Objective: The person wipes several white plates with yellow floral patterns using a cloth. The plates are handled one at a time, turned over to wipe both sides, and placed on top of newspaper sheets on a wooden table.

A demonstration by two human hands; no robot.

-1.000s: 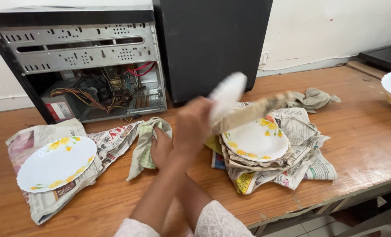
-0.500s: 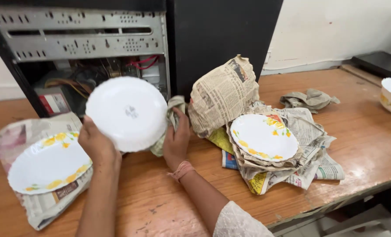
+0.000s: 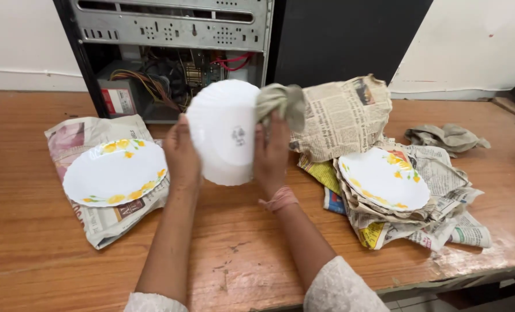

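Since half a second ago the white plate (image 3: 226,132) has shifted from over the left part of the table toward the middle, and the right hand (image 3: 271,151) has come off the table with the grey-green cloth (image 3: 282,103) up to the plate's right edge. Plate now held upright above the table (image 3: 49,266), its underside facing the camera, in front of the open computer case (image 3: 171,52) at the back edge. Left hand (image 3: 182,155) grips the plate's left rim, fingers curled behind, thumb on the near face; grip pressed onto the plate. Right hand holds the right rim with the cloth bunched at the top, fingers pinching cloth against plate.

Left part of the table: a yellow-flowered plate (image 3: 114,172) lies face up on a sheet of newspaper (image 3: 104,216). Right of the hands: a second flowered plate (image 3: 383,178) rests on a pile of crumpled newspaper (image 3: 419,222), with a raised crumpled sheet (image 3: 341,115) just behind it. Another grey cloth (image 3: 447,137) lies near the back right edge, apart from the pile. Dark panel (image 3: 350,34) stands beside the case.
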